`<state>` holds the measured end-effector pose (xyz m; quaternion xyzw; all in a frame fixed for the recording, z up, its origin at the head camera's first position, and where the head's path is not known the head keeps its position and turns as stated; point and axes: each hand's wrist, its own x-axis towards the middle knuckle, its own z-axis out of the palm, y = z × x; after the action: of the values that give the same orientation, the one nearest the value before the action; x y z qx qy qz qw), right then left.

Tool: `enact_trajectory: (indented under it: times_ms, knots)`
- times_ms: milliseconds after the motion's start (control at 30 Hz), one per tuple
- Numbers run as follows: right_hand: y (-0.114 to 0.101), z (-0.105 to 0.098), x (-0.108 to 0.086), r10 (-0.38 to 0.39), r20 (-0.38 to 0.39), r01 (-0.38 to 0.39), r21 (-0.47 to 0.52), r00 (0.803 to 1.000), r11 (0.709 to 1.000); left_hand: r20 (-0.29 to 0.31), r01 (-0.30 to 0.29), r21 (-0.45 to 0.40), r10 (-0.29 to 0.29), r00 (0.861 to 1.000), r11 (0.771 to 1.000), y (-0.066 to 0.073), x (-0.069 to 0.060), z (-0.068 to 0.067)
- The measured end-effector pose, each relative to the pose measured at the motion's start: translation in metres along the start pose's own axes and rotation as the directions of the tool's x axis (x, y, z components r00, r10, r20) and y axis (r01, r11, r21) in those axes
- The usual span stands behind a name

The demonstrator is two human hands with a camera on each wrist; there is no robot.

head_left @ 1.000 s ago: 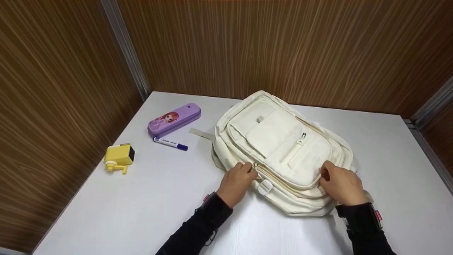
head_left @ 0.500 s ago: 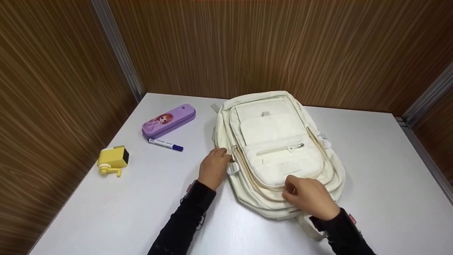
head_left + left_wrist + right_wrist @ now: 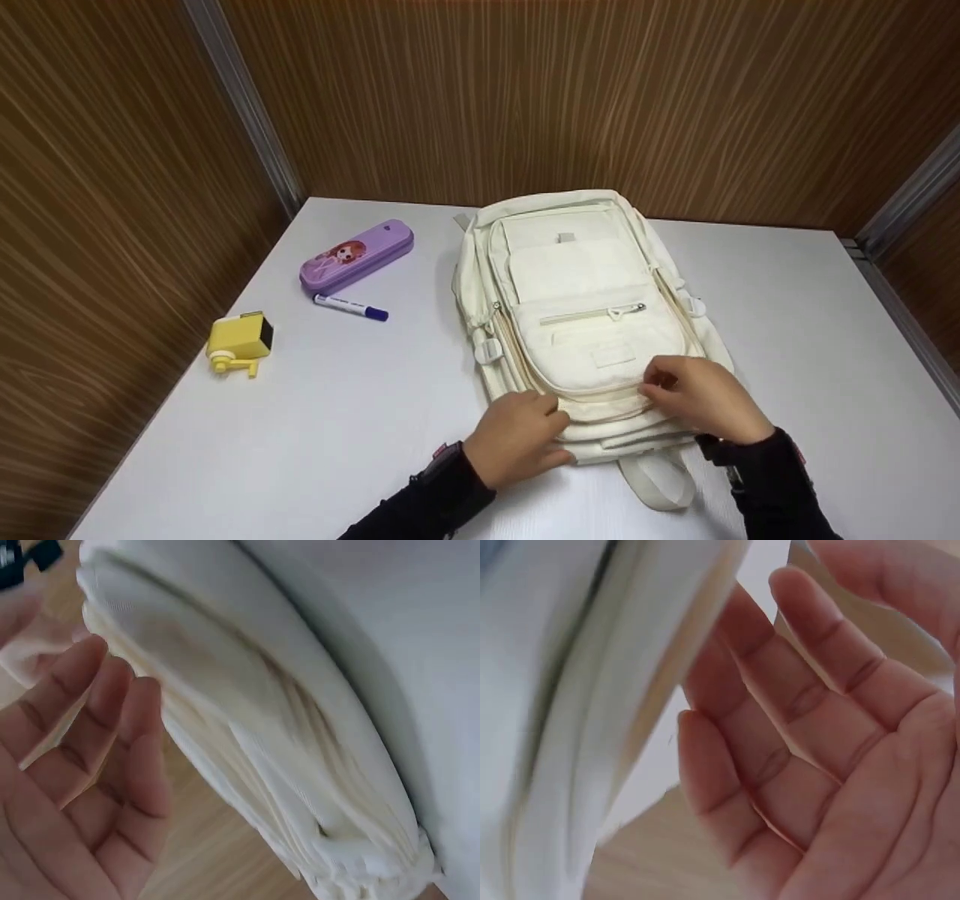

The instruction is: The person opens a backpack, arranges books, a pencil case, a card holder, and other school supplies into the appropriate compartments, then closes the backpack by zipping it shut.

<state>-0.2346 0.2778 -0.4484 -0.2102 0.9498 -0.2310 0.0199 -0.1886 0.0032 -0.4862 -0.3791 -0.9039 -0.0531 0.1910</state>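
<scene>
Far left on the smooth white tabletop (image 3: 360, 420), a boxy yellow object (image 3: 238, 336) with a small crank, then a long, round-ended purple case (image 3: 375, 251), a slim white, blue-capped marker (image 3: 350, 307) just beside its near end. Next, the left hand (image 3: 517, 439), fingers loosely bent and thumb apart, at the near left edge of a cream cloth backpack (image 3: 581, 270), laid pocketed front upward, all soft folds and curved zip seams; contact with the cloth hard to tell. Farther right, by the backpack's near right rim, the right hand (image 3: 709, 397), fingers curved and parted from the thumb, touch likewise unclear.
</scene>
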Motion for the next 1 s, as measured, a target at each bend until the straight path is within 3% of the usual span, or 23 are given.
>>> enact_trajectory:
  times_ms: [100,333,500,833,1000]
  knots:
    - [0.012,-0.006,-0.002,0.043,0.002,-0.043,-0.019,0.999,0.999,0.031,-0.035,0.056,0.034,0.999,0.998,0.006,-0.001,0.005]
    - [0.018,-0.003,0.0,0.014,0.004,-0.014,-0.049,1.0,0.999,-0.041,-0.041,0.085,0.044,0.998,0.996,0.008,-0.001,0.012]
    - [0.014,-0.001,0.001,0.013,0.007,-0.013,-0.068,1.0,0.998,-0.038,-0.03,0.097,0.034,0.999,0.995,0.007,0.001,0.014]
    - [-0.003,0.004,0.001,-0.03,0.063,0.032,-0.038,0.998,0.999,0.021,0.066,0.024,-0.067,0.998,0.998,-0.015,-0.009,0.009]
    - [-0.017,0.014,0.0,-0.094,0.086,0.097,-0.032,0.992,0.995,0.033,0.135,0.047,-0.136,0.99,0.99,-0.031,-0.019,0.006]
